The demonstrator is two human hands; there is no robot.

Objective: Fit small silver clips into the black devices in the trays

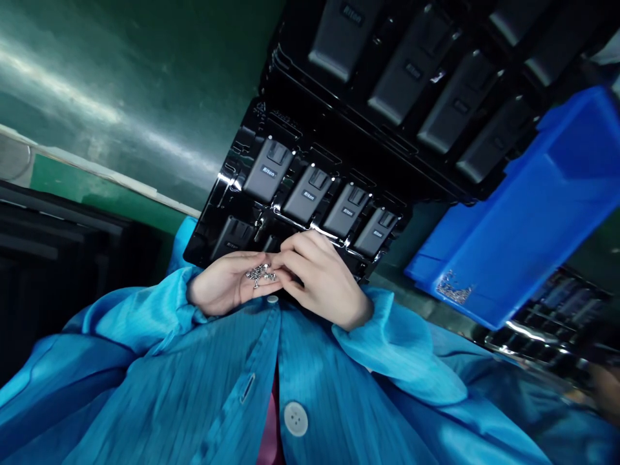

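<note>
A small heap of shiny metal screws (260, 275) lies in the cupped palm of my left hand (225, 281), close to the front of my blue coat. My right hand (324, 274) is curled beside it, fingers bent together with their tips at the edge of the heap. Whatever those fingertips pinch, if anything, is too small to make out. Just beyond both hands lies a glossy black tray (242, 139) holding several dark grey cases marked "Riton", such as this case (309, 194). My hands hide part of its nearer row.
Farther back, a second black tray (334, 106) carries more grey cases. To the right, a tilted blue bin (513, 226) has a pile of small metal pieces (454, 288) in its near corner. Dark stacked trays (62, 252) stand at left. Another person's blue sleeve (542, 400) shows at lower right.
</note>
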